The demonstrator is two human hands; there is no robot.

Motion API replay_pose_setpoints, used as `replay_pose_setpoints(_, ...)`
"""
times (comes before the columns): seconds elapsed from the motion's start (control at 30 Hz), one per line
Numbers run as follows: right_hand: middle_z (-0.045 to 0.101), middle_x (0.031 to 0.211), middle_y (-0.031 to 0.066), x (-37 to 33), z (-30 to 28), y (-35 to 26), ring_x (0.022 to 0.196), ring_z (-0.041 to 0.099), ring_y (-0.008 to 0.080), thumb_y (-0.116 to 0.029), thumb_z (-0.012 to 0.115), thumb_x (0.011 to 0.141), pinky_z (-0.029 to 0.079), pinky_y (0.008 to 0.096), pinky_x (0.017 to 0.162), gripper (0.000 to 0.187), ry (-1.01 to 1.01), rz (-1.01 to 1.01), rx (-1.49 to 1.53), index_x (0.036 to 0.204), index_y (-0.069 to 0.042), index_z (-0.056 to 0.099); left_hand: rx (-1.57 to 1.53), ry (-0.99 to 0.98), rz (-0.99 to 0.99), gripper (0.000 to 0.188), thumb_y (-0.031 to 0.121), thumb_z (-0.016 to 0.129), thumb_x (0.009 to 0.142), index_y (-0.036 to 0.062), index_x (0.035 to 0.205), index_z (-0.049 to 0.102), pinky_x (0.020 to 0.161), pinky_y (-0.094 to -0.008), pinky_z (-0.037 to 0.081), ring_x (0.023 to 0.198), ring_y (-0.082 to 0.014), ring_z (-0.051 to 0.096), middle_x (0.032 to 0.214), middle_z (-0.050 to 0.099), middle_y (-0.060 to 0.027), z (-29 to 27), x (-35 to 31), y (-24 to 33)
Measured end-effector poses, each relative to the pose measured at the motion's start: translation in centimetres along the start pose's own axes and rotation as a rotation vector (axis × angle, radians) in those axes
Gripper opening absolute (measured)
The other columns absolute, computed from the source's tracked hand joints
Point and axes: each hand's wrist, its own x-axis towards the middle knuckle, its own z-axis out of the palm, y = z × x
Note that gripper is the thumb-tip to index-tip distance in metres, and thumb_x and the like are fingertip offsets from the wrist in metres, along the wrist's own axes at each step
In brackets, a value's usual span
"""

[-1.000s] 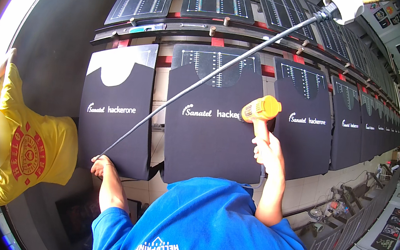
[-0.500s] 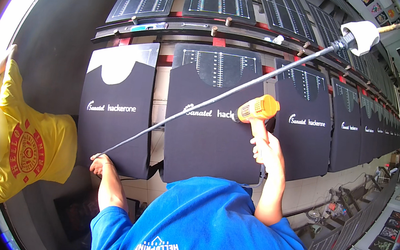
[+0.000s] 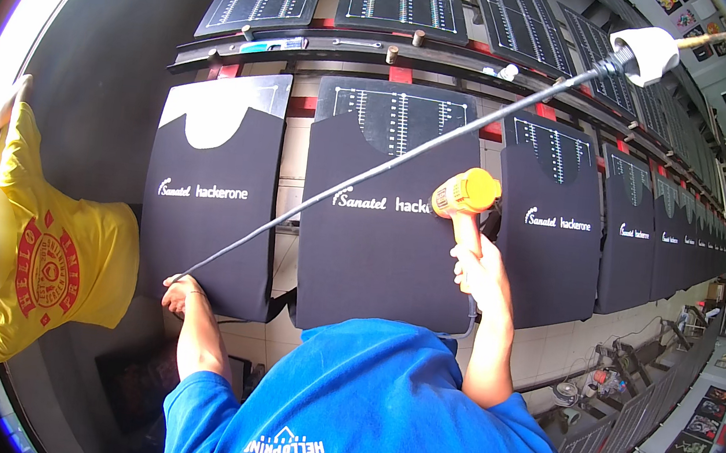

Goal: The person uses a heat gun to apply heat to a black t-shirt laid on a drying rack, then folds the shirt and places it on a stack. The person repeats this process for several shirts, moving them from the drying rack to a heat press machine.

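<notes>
My right hand point(image 3: 486, 279) is wrapped round the handle of an orange heat gun point(image 3: 469, 195). Its nozzle end is over the white print on a black shirt point(image 3: 377, 263), which is stretched on the middle board. My left hand point(image 3: 182, 292) is closed on the lower end of a grey cable point(image 3: 382, 168), by the lower edge of the left black shirt point(image 3: 206, 245). That cable slants up across the view to a white fitting point(image 3: 646, 55) at the upper right. Part of the middle shirt's print is hidden behind the heat gun.
More black shirts point(image 3: 544, 272) lie on boards in a row to the right. Bare marked boards point(image 3: 404, 1) stand beyond a metal rail point(image 3: 355, 51) carrying a wrench. At the left, a person in a yellow shirt point(image 3: 76, 258) reaches toward the bright window.
The heat gun has turned slightly and shifted a little left with my right hand. The white fitting has swung slightly left and up. My left hand stays on the cable.
</notes>
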Motion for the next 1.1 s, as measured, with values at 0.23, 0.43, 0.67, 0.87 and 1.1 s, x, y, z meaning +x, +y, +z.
replay_pose_setpoints(0.23,0.053,0.066,-0.0003,0.1,0.4,-0.6,0.052,0.052,0.0049,-0.024,0.066,0.084,0.041,0.0187,0.044,0.022,-0.041,0.030,-0.010,0.094,-0.005,0.058,-0.003,-0.022,-0.008,0.070,0.045,0.048,0.087,-0.0155,0.122,0.040,0.086,-0.0579,0.046,0.102,-0.0466,0.059,0.110,0.055,-0.0330,-0.4,-0.4,0.1)
replay_pose_setpoints(0.43,0.053,0.067,-0.0004,0.0,0.7,-0.8,0.052,0.052,0.0049,-0.024,0.065,0.085,0.042,0.0187,0.045,0.023,-0.065,0.032,-0.047,0.095,-0.005,0.057,-0.010,-0.019,-0.003,0.072,0.045,0.048,0.086,-0.0159,0.124,0.038,0.086,-0.0578,0.046,0.103,-0.0465,0.058,0.111,0.054,-0.0333,0.1,0.0,-0.2)
replay_pose_setpoints(0.67,0.054,0.068,-0.0002,0.3,1.2,-1.0,0.052,0.052,0.0054,-0.023,0.064,0.085,0.043,0.0195,0.045,0.024,-0.059,0.025,-0.070,0.097,-0.004,0.057,-0.007,-0.030,-0.024,0.070,0.044,0.047,0.087,-0.0156,0.124,0.038,0.086,-0.0576,0.046,0.104,-0.0453,0.059,0.112,0.054,-0.0329,-0.4,-0.2,0.1)
replay_pose_setpoints(0.87,0.054,0.069,-0.0004,1.1,1.6,-1.0,0.054,0.053,0.0057,-0.023,0.064,0.086,0.044,0.0201,0.047,0.025,-0.049,-0.022,-0.082,0.099,-0.003,0.056,-0.006,-0.049,-0.004,0.066,0.043,0.047,0.088,-0.0141,0.120,0.040,0.085,-0.0559,0.047,0.103,-0.0446,0.059,0.111,0.054,-0.0320,-1.2,-0.7,0.2)
replay_pose_setpoints(1.1,0.052,0.066,0.0003,1.5,2.1,-0.9,0.051,0.050,0.0046,-0.022,0.064,0.087,0.040,0.0180,0.043,0.022,-0.003,-0.051,-0.055,0.098,-0.003,0.059,-0.027,-0.027,-0.018,0.067,0.044,0.046,0.088,-0.0139,0.120,0.040,0.086,-0.0560,0.046,0.102,-0.0445,0.060,0.111,0.054,-0.0329,-0.7,-0.5,0.0)
